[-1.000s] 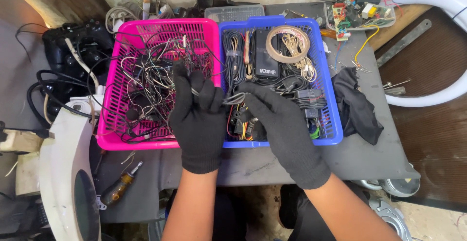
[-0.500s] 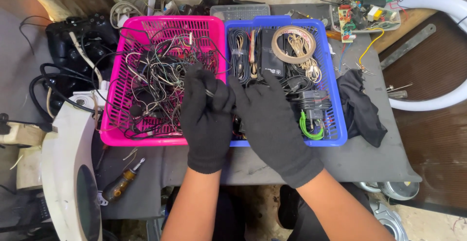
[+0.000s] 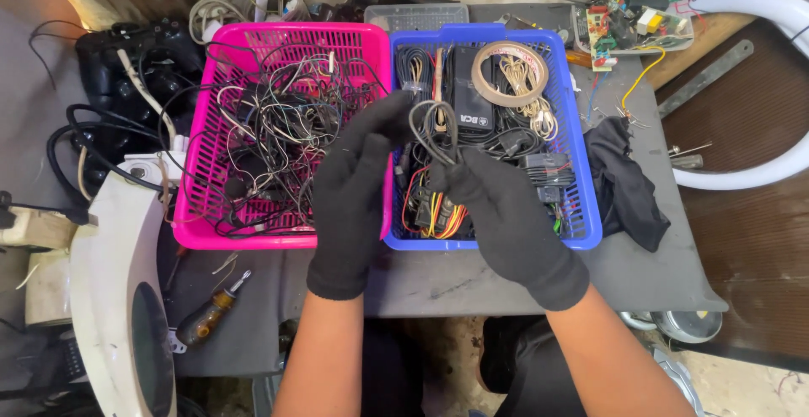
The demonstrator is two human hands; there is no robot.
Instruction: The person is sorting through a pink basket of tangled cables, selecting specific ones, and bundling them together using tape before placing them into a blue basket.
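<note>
Hands (image 3: 421,189) in knit gloves pinch looped grey cable (image 3: 434,122).

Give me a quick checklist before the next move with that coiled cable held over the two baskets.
1. Hold on the coiled cable: left hand and right hand, both in black gloves, pinch it between them. Ok.
2. Cable free of the other wires: its lower end drops into the loose wires below; cannot tell.
3. Cable lifted above the blue basket: ok.
4. Room in the pink basket: full of tangled thin wires. Not ok for a clean drop.
5. Tape roll lies in the blue basket, away from the hands. Ok.
6. Screwdriver lies on the table edge, away from both hands. Ok.
</note>
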